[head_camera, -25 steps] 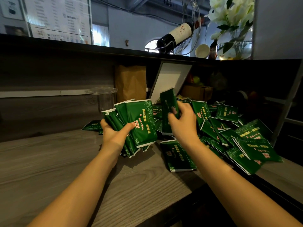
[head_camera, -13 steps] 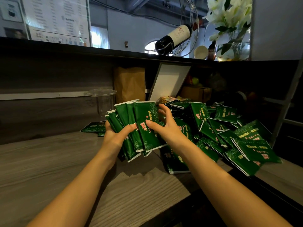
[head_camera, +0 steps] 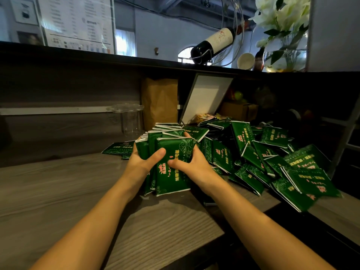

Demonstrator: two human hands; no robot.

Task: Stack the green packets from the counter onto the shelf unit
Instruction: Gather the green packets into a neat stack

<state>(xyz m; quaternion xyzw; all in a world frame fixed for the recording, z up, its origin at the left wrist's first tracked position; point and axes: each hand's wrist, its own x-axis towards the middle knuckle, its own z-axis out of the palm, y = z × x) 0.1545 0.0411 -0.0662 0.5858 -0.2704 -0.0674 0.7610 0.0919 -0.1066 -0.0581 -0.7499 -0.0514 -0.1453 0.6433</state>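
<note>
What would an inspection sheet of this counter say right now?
Surface: grey wood-grain counter.
Job's things: bundle of green packets held upright; loose pile of green packets to its right.
Clutter: brown paper bag, clear glass, leaning white board, cardboard box at the back.
Hands: left hand and right hand both grip the bundle, thumbs on its front.
Cables: nothing seen.
Surroundings: upper ledge with wine bottle in a wire holder, white flowers.
</note>
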